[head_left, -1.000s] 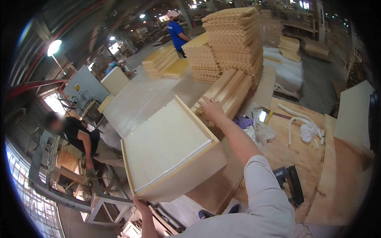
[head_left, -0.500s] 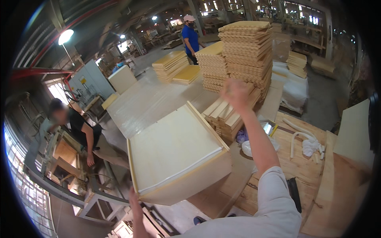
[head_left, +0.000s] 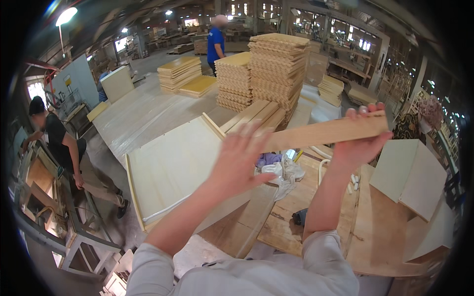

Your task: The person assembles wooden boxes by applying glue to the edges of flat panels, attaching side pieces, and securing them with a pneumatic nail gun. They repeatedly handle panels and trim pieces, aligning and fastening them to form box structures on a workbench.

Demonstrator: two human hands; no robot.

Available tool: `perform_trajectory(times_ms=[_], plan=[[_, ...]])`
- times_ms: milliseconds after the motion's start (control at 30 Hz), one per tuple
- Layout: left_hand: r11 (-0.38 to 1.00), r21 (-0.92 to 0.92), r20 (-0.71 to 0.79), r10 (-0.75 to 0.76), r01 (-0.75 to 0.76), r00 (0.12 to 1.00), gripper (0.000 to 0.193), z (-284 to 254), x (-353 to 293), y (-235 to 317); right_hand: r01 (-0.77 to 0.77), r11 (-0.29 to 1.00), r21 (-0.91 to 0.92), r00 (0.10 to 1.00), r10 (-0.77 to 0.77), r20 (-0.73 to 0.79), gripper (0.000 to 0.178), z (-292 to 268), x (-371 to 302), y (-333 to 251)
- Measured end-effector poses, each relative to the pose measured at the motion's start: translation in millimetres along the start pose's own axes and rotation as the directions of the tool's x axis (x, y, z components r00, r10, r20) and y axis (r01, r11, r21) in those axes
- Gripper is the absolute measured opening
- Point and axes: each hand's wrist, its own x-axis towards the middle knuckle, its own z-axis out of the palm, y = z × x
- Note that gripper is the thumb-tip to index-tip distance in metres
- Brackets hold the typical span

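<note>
A flat, light-brown wooden board [head_left: 311,135] is held up in front of me, sloping slightly upward to the right. My right hand [head_left: 363,140] grips its right end, thumb below and fingertips over the top edge. At the other end is my left hand [head_left: 239,160], fingers spread and a little blurred; whether it touches the board I cannot tell. Below and left of it stands a pale box-shaped wooden piece [head_left: 173,165] with raised strips along its edges and a white line along the near side. Similar long boards [head_left: 256,114] lie in a pile behind it.
Tall stacks of wavy-edged wooden panels [head_left: 279,69] stand behind the boards. A plywood bench [head_left: 291,217] with a white cloth [head_left: 286,172] is on the right, near pale boxes [head_left: 405,172]. One co-worker [head_left: 69,143] stands left by a frame, another [head_left: 215,44] farther back.
My right hand has come away from the board pile and now holds a board. My left hand has left the box's edge and risen beside the board. The view has swung rightward.
</note>
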Motion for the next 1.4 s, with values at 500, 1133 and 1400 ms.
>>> perform_trajectory(times_ms=[500, 1133, 1400], plan=[[-0.217, -0.968, 0.151, -0.907, -0.128, 0.394, 0.037, -12, -37, -50, 0.69, 0.194, -0.697, 0.43, 0.664, 0.611, 0.064, 86, -138, 92], [0.7, 0.388, -0.253, -0.544, 0.599, 0.8, 0.043, -11, -165, -56, -0.1, 0.375, -0.922, -0.396, 0.835, 0.383, 0.047, 28, -127, 210], [0.642, 0.291, -0.028, -0.735, 0.709, 0.677, 0.029, -17, -165, -69, -0.143, 0.468, -0.872, -0.383, 0.786, 0.484, 0.039, 21, -130, 205]])
